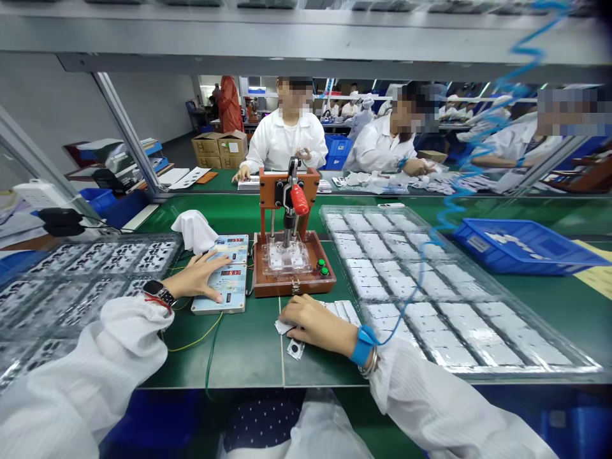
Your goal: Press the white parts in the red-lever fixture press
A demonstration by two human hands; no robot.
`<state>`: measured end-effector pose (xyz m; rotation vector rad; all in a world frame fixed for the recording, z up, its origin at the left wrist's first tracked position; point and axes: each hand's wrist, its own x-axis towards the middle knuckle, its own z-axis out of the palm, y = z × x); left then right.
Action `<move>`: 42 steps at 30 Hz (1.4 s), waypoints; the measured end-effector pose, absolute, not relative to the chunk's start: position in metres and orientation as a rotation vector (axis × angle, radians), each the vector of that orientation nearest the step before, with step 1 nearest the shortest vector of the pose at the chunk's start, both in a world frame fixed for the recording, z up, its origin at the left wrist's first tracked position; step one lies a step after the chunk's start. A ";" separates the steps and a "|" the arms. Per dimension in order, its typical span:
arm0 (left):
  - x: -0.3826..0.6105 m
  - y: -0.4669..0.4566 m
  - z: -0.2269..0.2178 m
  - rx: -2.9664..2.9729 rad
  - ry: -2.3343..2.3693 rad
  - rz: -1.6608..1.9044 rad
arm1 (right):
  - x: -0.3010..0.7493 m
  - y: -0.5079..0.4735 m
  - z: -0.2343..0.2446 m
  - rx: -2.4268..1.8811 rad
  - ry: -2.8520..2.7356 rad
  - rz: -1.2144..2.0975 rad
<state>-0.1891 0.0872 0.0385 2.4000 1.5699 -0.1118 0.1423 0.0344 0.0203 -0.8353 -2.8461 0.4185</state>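
Observation:
My left hand [203, 275] lies with fingers spread across two pale-blue meter boxes with red digit displays; the thumb rests on the nearer meter box [220, 290] and the fingertips reach the farther meter box [238, 247]. My right hand [318, 324] is bent over the green mat, its fingers closed on a small white board [282, 327]. Just below those fingers is another small board with a black round part [295, 349]. More white boards [345, 311] lie in a row behind that hand. Between and beyond both hands stands a brown test fixture [294, 280] with a red-handled toggle clamp [299, 199].
A clear tray of white boards [396, 268] covers the right side; a tray of black-and-white parts [109, 261] is at left. A blue bin [526, 245] stands far right. Wires [210, 331] cross the mat. A coiled blue cord [452, 204] hangs down. Co-workers sit opposite.

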 end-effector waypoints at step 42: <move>-0.075 0.016 0.022 2.585 0.990 0.369 | 0.150 0.004 -0.008 -0.816 -2.310 0.387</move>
